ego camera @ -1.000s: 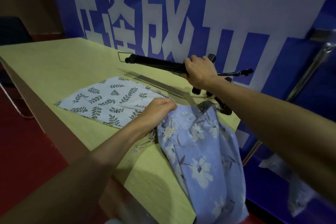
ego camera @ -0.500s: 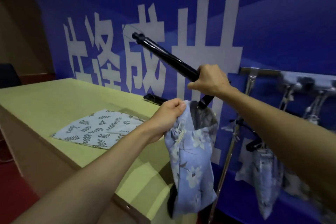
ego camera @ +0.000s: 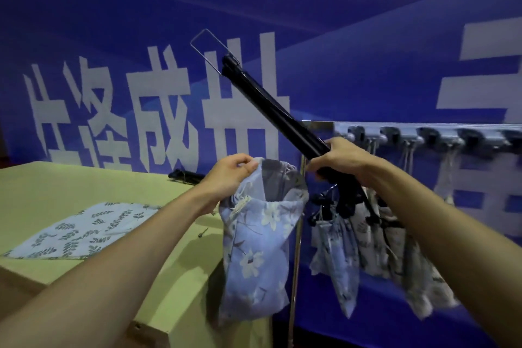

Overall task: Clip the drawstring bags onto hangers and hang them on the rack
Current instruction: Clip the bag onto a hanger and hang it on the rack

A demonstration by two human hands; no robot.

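A blue floral drawstring bag point(ego camera: 255, 251) hangs in the air past the table's right end. My left hand point(ego camera: 230, 175) pinches its top left corner. My right hand point(ego camera: 343, 158) grips a black hanger point(ego camera: 271, 110) that tilts up to the left, with a thin wire loop point(ego camera: 210, 49) at its upper end. The bag's right corner reaches toward the hanger's lower end; whether a clip holds it there I cannot tell. A metal rack rail point(ego camera: 423, 133) runs along the wall to the right.
Several floral bags point(ego camera: 375, 257) hang on black hangers from the rail. A leaf-print bag point(ego camera: 84, 230) lies flat on the yellow-green table point(ego camera: 70, 183). Another black hanger point(ego camera: 185, 176) rests at the table's far edge. The rack's upright pole point(ego camera: 295, 263) stands beside the table.
Both hands have lifted the hanger and the blue floral bag off the table and carried them right toward the rack. The hanger now tilts steeply.
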